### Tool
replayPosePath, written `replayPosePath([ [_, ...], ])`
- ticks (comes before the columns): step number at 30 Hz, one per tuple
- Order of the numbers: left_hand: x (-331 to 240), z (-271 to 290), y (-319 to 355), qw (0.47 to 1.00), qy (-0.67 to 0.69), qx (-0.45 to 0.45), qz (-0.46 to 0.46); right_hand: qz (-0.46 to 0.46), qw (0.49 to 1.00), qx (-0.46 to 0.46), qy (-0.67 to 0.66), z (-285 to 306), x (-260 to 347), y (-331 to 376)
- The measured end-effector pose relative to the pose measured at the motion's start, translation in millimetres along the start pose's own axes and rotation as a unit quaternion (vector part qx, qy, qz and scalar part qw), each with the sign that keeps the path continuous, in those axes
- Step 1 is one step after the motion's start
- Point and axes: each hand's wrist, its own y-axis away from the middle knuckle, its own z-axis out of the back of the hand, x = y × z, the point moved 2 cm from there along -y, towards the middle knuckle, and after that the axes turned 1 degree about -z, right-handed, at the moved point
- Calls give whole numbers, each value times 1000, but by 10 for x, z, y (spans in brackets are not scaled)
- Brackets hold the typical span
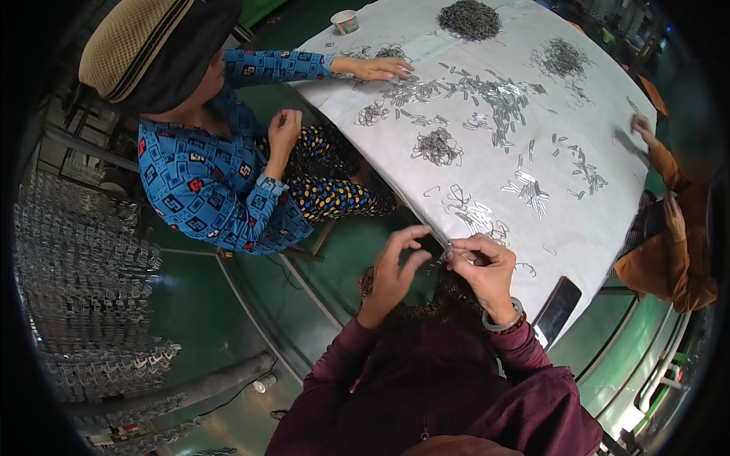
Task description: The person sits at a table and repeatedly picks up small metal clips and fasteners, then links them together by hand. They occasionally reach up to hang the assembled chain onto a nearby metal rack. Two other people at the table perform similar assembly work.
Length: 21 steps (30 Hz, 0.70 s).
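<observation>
Just off the near edge of the white-covered table (585,148), my right hand (487,272) pinches a small grey metal piece (447,251) between thumb and fingers. Its exact shape is too small to make out. Beside it on the left, my left hand (395,267) has thumb and fingers curved apart, with nothing visible between them. Past my right hand, some shiny flat metal strips (477,216) lie on the table near the edge. Loose bent wire pieces (458,196) are scattered around them.
Further off are more metal strips (506,102), a dense dark pile of wire pieces (470,20) and a paper cup (345,21). A phone (558,310) lies at the right edge. A co-worker in blue (205,178) reaches in from the left; another in orange-brown (665,266) sits right.
</observation>
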Motion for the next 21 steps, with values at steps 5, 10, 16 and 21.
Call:
replayPosePath([
  [5, 711, 94, -1037, 957, -275, -15, -91, -25, 1000, 5, 7, 21, -49, -23],
  [10, 1299, -153, -1565, 895, -424, 88, -111, -42, 999, 16, -5, 104, -129, -62],
  [16, 1331, -244, -1721, 881, -446, 128, -96, -24, 999, 21, -18, 164, -209, -125],
  [21, 1136, -153, -1760, 950, -302, 78, 31, -21, 999, 26, 10, 154, -167, -135],
])
